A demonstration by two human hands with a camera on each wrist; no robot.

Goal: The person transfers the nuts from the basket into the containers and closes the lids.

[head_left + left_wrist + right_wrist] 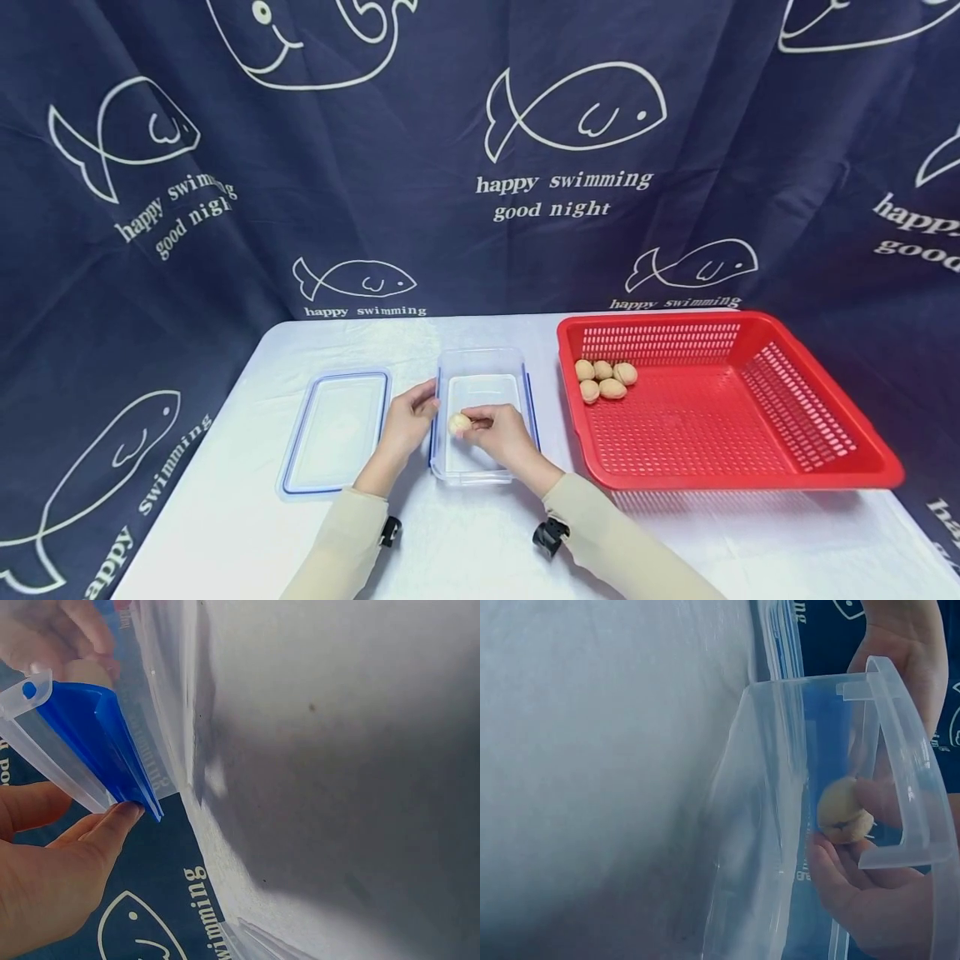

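A clear plastic food container (480,477) with blue side clips stands on the white table. My right hand (501,431) reaches over its inside and pinches a pale walnut (841,814) between thumb and fingertips. Beside the container's left wall is my left hand (407,421). In the left wrist view its fingers (112,825) touch the blue clip (101,735), with the thumb by the clear rim, so it holds that edge. Several more walnuts (612,388) lie in the left back corner of a red basket (738,481).
Flat on the table to the left lies a clear lid (335,433) with a blue seal. The red basket takes up the right side and has raised, slotted walls. A dark blue curtain (450,167) with white fish drawings hangs behind the table.
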